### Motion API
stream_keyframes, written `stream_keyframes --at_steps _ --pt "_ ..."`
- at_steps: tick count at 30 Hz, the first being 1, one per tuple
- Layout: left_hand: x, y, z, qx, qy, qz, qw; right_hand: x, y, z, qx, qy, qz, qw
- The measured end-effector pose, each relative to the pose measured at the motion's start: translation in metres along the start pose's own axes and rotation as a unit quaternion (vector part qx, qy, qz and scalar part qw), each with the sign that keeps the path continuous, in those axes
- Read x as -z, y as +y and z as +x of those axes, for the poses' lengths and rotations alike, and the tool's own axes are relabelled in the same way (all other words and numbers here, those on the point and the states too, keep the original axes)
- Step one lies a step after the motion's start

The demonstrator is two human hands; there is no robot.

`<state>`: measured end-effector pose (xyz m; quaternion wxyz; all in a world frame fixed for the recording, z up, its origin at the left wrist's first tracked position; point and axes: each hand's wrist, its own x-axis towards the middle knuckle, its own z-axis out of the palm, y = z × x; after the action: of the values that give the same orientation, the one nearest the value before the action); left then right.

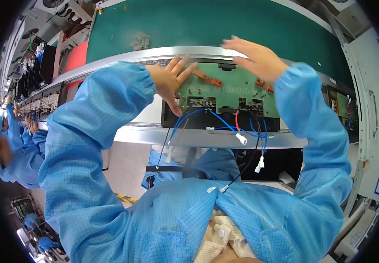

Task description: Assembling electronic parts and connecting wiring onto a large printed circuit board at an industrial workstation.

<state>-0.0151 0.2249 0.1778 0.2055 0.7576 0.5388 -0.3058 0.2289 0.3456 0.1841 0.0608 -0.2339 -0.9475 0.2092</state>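
Note:
A green panel (pixel 231 88) with orange-brown clamps (pixel 208 79) sits in a black frame in front of me. My left hand (pixel 171 81) spreads its fingers over the panel's left edge; whether it touches is unclear. My right hand (pixel 259 58) hovers near the far right edge, fingers stretched out and nothing in them. Blue wires (pixel 222 120), a red wire (pixel 236 120) and black wires come out of openings along the near side. Their white connectors (pixel 241 139) hang over the metal rail, and another white connector (pixel 260 164) dangles lower down.
Beyond the rail (pixel 150 55) lies a green work surface (pixel 189 26) with a small heap of metal parts (pixel 140 41). Another green panel (pixel 342 105) stands to the right. On the left, a person in blue (pixel 20 151) works along the same line.

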Motion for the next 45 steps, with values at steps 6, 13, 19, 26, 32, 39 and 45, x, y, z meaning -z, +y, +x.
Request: stream_keyframes --at_steps 6,13,19,26,32,39,45 --pt "-0.008 0.002 0.015 -0.008 0.039 0.004 0.999 -0.072 -0.01 0.076 -0.037 -0.008 -0.133 0.99" --pt "-0.007 0.006 0.021 -0.058 -0.008 -0.042 0.997 -0.094 0.004 0.062 -0.052 0.037 -0.06 0.996" --pt "0.001 0.009 0.017 -0.043 0.003 -0.028 0.999 -0.08 0.002 0.062 -0.033 0.062 -0.099 0.993" --pt "0.002 0.001 0.012 -0.064 0.09 0.001 0.994 -0.048 0.017 0.056 -0.057 0.099 0.21 0.971" --pt "-0.023 -0.043 -0.087 -0.236 0.464 -0.154 0.84 0.014 0.04 -0.112 -0.153 0.183 0.046 0.97" --pt "-0.182 -0.007 -0.153 -0.244 0.617 -0.516 0.542 -0.094 0.055 -0.184 -0.346 0.274 0.461 0.77" --pt "-0.146 0.067 -0.15 -0.15 0.693 -0.458 0.536 -0.111 0.047 -0.162 -0.298 0.282 0.549 0.728"
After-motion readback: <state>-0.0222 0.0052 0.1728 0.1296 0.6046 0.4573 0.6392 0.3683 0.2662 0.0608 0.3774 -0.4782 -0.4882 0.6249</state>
